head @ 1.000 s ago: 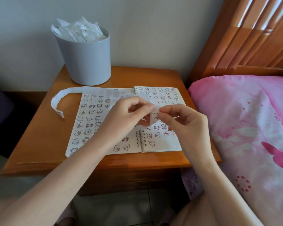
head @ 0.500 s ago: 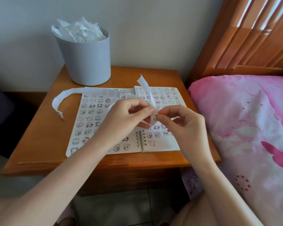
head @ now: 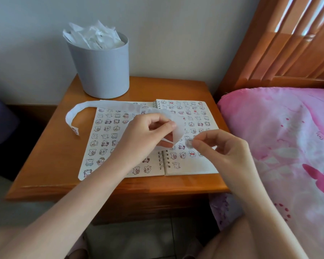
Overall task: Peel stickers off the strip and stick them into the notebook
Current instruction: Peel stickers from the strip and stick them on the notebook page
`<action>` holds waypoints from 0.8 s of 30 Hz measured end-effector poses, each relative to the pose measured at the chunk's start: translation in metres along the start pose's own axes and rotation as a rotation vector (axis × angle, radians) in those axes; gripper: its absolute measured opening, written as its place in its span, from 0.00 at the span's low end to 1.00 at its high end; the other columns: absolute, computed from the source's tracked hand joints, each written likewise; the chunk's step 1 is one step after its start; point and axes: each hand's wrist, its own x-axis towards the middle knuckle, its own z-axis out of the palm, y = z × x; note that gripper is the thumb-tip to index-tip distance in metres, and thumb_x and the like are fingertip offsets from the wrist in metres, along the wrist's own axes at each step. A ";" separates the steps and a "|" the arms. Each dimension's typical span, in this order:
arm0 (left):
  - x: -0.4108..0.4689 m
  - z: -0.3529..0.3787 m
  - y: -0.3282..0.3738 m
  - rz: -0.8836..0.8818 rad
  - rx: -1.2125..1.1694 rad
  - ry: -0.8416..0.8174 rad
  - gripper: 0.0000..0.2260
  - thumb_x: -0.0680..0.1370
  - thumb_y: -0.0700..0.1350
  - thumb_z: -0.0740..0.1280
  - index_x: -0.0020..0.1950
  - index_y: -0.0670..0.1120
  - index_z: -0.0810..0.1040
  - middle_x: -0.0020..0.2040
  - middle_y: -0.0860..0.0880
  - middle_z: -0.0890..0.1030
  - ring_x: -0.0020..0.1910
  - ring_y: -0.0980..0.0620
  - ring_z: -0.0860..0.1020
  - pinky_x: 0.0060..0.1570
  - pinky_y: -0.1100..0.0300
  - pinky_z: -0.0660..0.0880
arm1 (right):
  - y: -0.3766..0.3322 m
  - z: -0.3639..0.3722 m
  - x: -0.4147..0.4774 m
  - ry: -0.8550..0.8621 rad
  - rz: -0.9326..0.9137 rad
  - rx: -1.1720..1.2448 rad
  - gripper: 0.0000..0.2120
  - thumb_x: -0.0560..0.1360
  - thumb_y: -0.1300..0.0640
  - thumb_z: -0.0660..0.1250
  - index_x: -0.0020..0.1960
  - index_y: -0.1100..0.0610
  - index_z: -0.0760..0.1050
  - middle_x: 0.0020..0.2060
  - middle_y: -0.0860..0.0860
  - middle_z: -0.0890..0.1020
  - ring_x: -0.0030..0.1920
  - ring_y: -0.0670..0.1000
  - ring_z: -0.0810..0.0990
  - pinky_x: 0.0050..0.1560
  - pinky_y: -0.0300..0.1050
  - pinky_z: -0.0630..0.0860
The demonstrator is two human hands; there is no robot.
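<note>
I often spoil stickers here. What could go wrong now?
The small sticker is pinched in the right hand, so it may fold or cling to skin. The strip curls down from the left hand just beside it and could catch it. The notebook page below is nearly full, so it may overlap another sticker.

Bin (head: 101,71) behind notebook (head: 108,139) on nightstand (head: 51,156)

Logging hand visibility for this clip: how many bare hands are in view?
2. The left hand grips the long white paper sticker strip over the open spiral-bound notebook; the right hand pinches a small peeled sticker above the notebook's right page. None appears hidden.
</note>
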 end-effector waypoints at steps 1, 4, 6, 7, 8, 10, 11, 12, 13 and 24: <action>0.000 0.000 0.000 -0.003 -0.017 -0.005 0.06 0.76 0.46 0.67 0.47 0.46 0.82 0.41 0.50 0.84 0.38 0.55 0.84 0.45 0.58 0.81 | 0.002 -0.003 0.000 -0.027 0.056 -0.002 0.02 0.70 0.57 0.73 0.40 0.52 0.81 0.36 0.44 0.84 0.36 0.41 0.78 0.39 0.34 0.75; -0.001 0.000 0.002 0.000 -0.045 -0.017 0.05 0.77 0.43 0.67 0.47 0.45 0.82 0.41 0.49 0.84 0.37 0.55 0.84 0.40 0.63 0.81 | 0.006 -0.008 -0.001 -0.076 0.179 -0.042 0.01 0.69 0.57 0.74 0.39 0.52 0.83 0.36 0.45 0.85 0.37 0.43 0.80 0.41 0.36 0.76; 0.000 -0.001 0.002 0.003 -0.048 -0.018 0.05 0.77 0.43 0.67 0.48 0.44 0.82 0.41 0.49 0.84 0.37 0.55 0.83 0.38 0.64 0.80 | 0.006 -0.009 -0.002 -0.095 0.225 -0.071 0.01 0.69 0.56 0.74 0.39 0.53 0.83 0.35 0.47 0.85 0.38 0.45 0.82 0.41 0.37 0.77; 0.000 -0.001 0.002 0.003 -0.047 -0.017 0.06 0.77 0.43 0.67 0.48 0.44 0.82 0.41 0.49 0.84 0.37 0.55 0.83 0.38 0.64 0.81 | 0.006 -0.008 -0.002 -0.103 0.238 -0.090 0.02 0.68 0.55 0.74 0.39 0.53 0.83 0.35 0.47 0.85 0.39 0.46 0.82 0.41 0.38 0.78; 0.000 -0.001 0.001 0.004 -0.050 -0.016 0.06 0.77 0.43 0.67 0.48 0.44 0.82 0.41 0.49 0.84 0.38 0.54 0.83 0.39 0.63 0.81 | 0.006 -0.007 -0.002 -0.107 0.245 -0.108 0.02 0.68 0.55 0.74 0.39 0.53 0.83 0.35 0.48 0.85 0.39 0.47 0.82 0.41 0.38 0.78; 0.000 -0.001 0.002 0.005 -0.057 -0.016 0.06 0.77 0.43 0.67 0.48 0.44 0.82 0.41 0.48 0.84 0.38 0.54 0.84 0.39 0.63 0.81 | 0.006 -0.005 -0.002 -0.104 0.250 -0.123 0.03 0.67 0.55 0.75 0.38 0.53 0.83 0.35 0.48 0.85 0.39 0.48 0.82 0.41 0.38 0.77; 0.000 -0.001 0.001 0.005 -0.057 -0.014 0.06 0.77 0.43 0.67 0.48 0.44 0.82 0.41 0.48 0.84 0.38 0.54 0.84 0.39 0.62 0.81 | 0.007 -0.005 -0.002 -0.102 0.250 -0.127 0.03 0.67 0.55 0.75 0.37 0.53 0.83 0.35 0.49 0.84 0.39 0.48 0.82 0.41 0.39 0.77; 0.001 -0.001 0.001 0.006 -0.056 -0.011 0.06 0.77 0.44 0.67 0.48 0.44 0.82 0.41 0.48 0.84 0.38 0.54 0.84 0.40 0.61 0.81 | 0.007 -0.004 -0.002 -0.103 0.251 -0.136 0.03 0.67 0.55 0.75 0.37 0.53 0.83 0.35 0.49 0.84 0.39 0.49 0.82 0.42 0.40 0.77; 0.001 -0.001 0.001 0.006 -0.052 -0.009 0.05 0.76 0.44 0.67 0.48 0.45 0.82 0.41 0.49 0.84 0.37 0.54 0.84 0.40 0.61 0.81 | 0.008 -0.004 -0.002 -0.106 0.250 -0.148 0.03 0.67 0.55 0.75 0.37 0.52 0.83 0.35 0.48 0.84 0.39 0.48 0.82 0.42 0.40 0.77; 0.000 0.001 0.001 -0.002 -0.045 -0.001 0.05 0.76 0.44 0.67 0.47 0.45 0.82 0.41 0.49 0.84 0.37 0.54 0.83 0.39 0.62 0.81 | 0.008 -0.001 -0.002 -0.109 0.229 -0.136 0.03 0.67 0.56 0.76 0.36 0.53 0.82 0.33 0.49 0.84 0.33 0.41 0.76 0.34 0.29 0.71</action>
